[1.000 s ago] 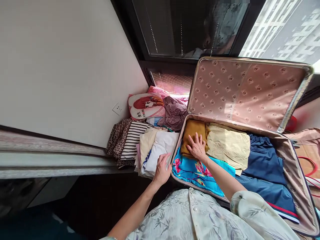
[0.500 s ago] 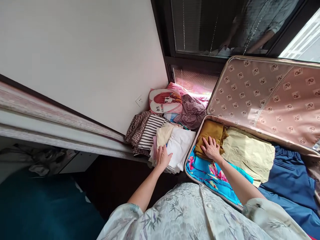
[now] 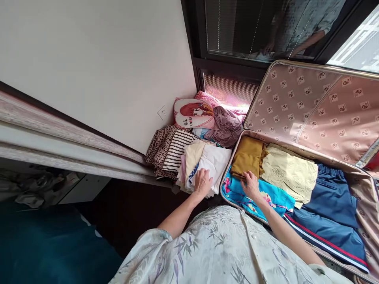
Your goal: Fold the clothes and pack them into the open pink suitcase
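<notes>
Since half a second ago, the right hand [image 3: 252, 185] has been shifting from the middle of the brown cloth [image 3: 248, 154] to its near edge, and the left hand [image 3: 203, 182] farther onto the white cloth [image 3: 217, 157]. Left fingers are spreading wide there; the right grip is curving loosely, though whether it is pinching anything, one cannot tell. Brown cloth is lying folded in the suitcase's [image 3: 281, 103] far left corner. Keeping the fingers flat and the pressure light would probably be preserving its folds. Its long axis is running toward the lid, its ruffled side facing the pale yellow garment [image 3: 288, 171].
</notes>
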The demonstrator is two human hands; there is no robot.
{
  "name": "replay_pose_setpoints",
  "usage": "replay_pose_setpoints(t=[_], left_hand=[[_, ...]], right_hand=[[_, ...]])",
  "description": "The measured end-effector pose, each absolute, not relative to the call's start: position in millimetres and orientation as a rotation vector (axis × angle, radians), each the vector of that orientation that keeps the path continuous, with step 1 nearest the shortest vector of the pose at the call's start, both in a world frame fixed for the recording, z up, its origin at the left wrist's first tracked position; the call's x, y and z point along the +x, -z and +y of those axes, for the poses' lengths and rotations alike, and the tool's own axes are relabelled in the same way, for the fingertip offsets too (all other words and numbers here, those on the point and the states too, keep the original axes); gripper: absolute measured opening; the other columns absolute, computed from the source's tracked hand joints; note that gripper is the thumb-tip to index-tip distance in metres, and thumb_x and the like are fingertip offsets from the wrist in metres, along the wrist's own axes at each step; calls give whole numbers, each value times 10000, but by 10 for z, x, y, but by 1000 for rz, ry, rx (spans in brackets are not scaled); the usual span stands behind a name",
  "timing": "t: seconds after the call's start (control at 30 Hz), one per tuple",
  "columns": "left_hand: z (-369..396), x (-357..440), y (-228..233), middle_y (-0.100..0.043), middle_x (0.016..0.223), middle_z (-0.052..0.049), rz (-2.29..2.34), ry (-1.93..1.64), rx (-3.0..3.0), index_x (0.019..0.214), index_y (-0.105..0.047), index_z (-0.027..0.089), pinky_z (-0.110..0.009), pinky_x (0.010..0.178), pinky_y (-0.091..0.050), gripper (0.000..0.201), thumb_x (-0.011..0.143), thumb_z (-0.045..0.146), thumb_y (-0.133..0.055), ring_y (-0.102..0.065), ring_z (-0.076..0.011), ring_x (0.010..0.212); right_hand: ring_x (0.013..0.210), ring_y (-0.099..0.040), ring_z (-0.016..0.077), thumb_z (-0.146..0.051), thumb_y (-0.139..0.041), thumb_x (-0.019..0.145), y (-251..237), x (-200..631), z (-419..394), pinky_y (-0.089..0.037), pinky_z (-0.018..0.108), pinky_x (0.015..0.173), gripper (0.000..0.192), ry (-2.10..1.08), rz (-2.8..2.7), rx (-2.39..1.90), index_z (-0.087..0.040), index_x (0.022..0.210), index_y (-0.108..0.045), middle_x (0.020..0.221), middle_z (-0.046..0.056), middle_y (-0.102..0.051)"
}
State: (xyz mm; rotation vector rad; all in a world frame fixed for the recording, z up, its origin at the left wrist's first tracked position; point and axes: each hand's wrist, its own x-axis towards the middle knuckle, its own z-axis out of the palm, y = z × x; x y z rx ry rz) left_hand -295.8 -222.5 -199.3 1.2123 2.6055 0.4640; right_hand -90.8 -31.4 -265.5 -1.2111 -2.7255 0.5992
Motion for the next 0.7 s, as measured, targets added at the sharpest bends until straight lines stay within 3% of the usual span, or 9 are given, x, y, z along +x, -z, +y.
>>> replay_pose_setpoints(t=[0.13,0.37,0.57,0.7], left_hand=[[-2394,-3166,1915,-579,1223,-150,2778,-296,1065,1247,-595,131,-427,998,-448,449,847,236,-769,-564,-308,1118],[-2525,-3245,1875,-618,1116,-127,2771,-223,982,1087,-640,148,-420,1004,-448,341,836,312,-802,-578,-312,1114],[-2503,-3237,1785,-582,1139,-124,2753,-354,1088,971,-668,177,-417,985,-443,183,844,253,-776,-558,-312,1111],[-2427,-3203,1825,-638,1070,-100,2636,-465,1052,968,-639,190,-368,950,-464,89,902,131,-636,-610,-263,1083]], right_hand=[[1260,-537,323,-312,-485,911,2722,-719,-330,-502,507,1019,438,-692,-2643,-1151,-183,1308,-619,1388,183,-556],[1284,-568,317,-339,-471,900,2650,-597,-396,-465,499,1116,453,-872,-2582,-1143,-178,1292,-631,1375,186,-573],[1227,-612,308,-349,-470,888,2529,-602,-423,-503,483,1072,444,-924,-2544,-1130,-184,1260,-650,1334,179,-601],[1015,-684,275,-366,-465,886,2472,-590,-421,-574,453,916,469,-1019,-2512,-1137,-165,1270,-643,1308,189,-615]])
